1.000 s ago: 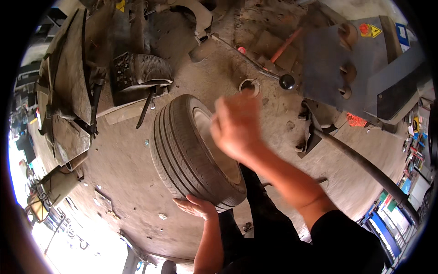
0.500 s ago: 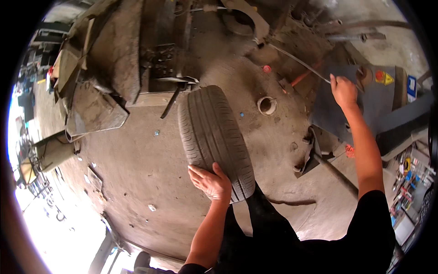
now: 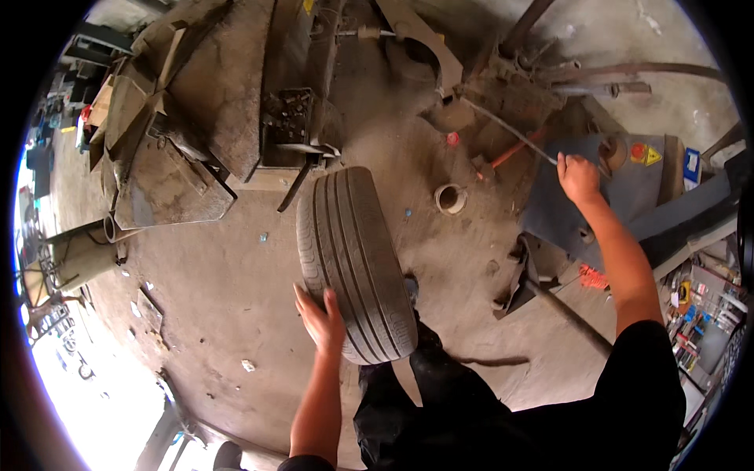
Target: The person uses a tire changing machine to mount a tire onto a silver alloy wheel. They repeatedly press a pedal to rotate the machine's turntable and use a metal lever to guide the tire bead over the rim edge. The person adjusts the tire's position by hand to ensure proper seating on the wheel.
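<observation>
A worn black tire (image 3: 353, 263) stands upright in front of my legs, its grooved tread toward me. At its lower left edge is my left hand (image 3: 320, 318), fingers stretched out and thumb apart, against or very close to the rubber; exact contact is hard to see. Out to the right, my right hand (image 3: 580, 177) is closed around the end of a thin metal rod (image 3: 506, 125). The rod's far end reaches a curved metal arm (image 3: 440, 59) at the top. Under my right hand lies a dark flat panel (image 3: 628, 169) with warning stickers.
A rusty tire-changing machine (image 3: 188, 165) with a tray of small parts (image 3: 287, 118) fills the far left. A small round pot (image 3: 452, 199) and an orange-handled tool (image 3: 510, 153) lie right of the tire. A bar (image 3: 569, 318) slants near my right arm.
The tire has shifted slightly left and turned, showing more tread. My left hand has slid from the tread to its left edge. My right hand keeps hold of the rod, slightly lower.
</observation>
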Motion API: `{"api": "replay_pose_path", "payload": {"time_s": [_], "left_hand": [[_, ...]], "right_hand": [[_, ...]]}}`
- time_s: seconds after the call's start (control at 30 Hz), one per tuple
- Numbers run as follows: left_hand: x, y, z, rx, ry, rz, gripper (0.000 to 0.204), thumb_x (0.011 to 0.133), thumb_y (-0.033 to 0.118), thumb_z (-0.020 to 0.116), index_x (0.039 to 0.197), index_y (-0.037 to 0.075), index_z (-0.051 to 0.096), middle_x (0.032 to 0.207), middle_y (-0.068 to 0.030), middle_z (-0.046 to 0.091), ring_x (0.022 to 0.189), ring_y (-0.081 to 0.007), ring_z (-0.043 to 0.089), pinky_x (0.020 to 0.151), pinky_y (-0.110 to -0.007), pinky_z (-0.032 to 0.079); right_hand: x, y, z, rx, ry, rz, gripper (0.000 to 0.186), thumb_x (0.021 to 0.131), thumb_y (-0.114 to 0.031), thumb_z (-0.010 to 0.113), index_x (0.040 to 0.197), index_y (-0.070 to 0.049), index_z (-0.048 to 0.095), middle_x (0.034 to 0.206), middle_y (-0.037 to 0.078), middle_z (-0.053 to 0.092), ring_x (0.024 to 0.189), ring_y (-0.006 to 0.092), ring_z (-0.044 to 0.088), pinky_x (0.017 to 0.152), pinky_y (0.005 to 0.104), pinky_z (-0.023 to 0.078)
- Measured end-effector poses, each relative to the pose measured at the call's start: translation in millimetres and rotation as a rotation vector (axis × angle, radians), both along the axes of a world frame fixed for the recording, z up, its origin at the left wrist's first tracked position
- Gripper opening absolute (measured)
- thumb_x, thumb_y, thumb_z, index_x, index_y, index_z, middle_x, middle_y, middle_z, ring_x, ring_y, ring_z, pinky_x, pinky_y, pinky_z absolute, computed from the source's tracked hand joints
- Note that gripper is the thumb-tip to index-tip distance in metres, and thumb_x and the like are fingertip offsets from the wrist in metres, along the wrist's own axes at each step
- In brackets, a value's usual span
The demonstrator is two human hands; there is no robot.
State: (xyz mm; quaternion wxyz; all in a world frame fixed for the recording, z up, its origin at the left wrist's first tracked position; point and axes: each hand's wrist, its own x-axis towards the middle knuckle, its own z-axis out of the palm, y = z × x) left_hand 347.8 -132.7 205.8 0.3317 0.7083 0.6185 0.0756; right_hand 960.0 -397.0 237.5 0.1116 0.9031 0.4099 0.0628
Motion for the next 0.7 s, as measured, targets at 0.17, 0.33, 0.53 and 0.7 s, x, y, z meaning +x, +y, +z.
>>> {"api": "replay_pose_path", "payload": {"time_s": [0.17, 0.33, 0.53, 0.7], "left_hand": [[62, 54, -1, -0.137, 0.192, 0.000, 0.105, 0.091, 0.067, 0.074, 0.152, -0.013, 0.042, 0.145, -0.0364, 0.056, 0.128, -0.0515, 0.061, 0.108, -0.053, 0.049], [117, 7, 10, -0.030, 0.218, -0.214, 0.117, 0.081, 0.067, 0.082, 0.154, -0.013, 0.036, 0.133, -0.0335, 0.061, 0.119, -0.0493, 0.066, 0.100, -0.053, 0.055], [168, 28, 35, -0.138, 0.243, -0.231, 0.114, 0.085, 0.064, 0.081, 0.159, -0.009, 0.035, 0.150, -0.0330, 0.052, 0.138, -0.0475, 0.054, 0.114, -0.051, 0.047], [107, 44, 32, 0.151, 0.239, -0.497, 0.112, 0.087, 0.060, 0.079, 0.165, -0.003, 0.028, 0.168, -0.0317, 0.029, 0.153, -0.0497, 0.032, 0.124, -0.057, 0.032]], "right_hand": [[4, 1, -5, 0.023, -0.003, 0.008, 0.048, 0.106, -0.035, 0.058, 0.071, -0.004, 0.068, 0.077, 0.019, 0.070, 0.068, 0.0413, 0.070, 0.063, 0.0512, 0.059], [5, -1, -5, 0.006, 0.014, -0.043, 0.047, 0.106, -0.035, 0.056, 0.074, -0.005, 0.071, 0.080, 0.019, 0.072, 0.072, 0.0410, 0.072, 0.068, 0.0517, 0.061], [-1, 1, 0, 0.009, 0.034, -0.095, 0.046, 0.106, -0.035, 0.055, 0.075, -0.006, 0.072, 0.083, 0.018, 0.073, 0.075, 0.0402, 0.073, 0.071, 0.0509, 0.061], [3, -5, 0, 0.051, 0.043, -0.075, 0.045, 0.105, -0.036, 0.056, 0.075, -0.007, 0.074, 0.081, 0.016, 0.073, 0.074, 0.0386, 0.073, 0.069, 0.0495, 0.062]]}}
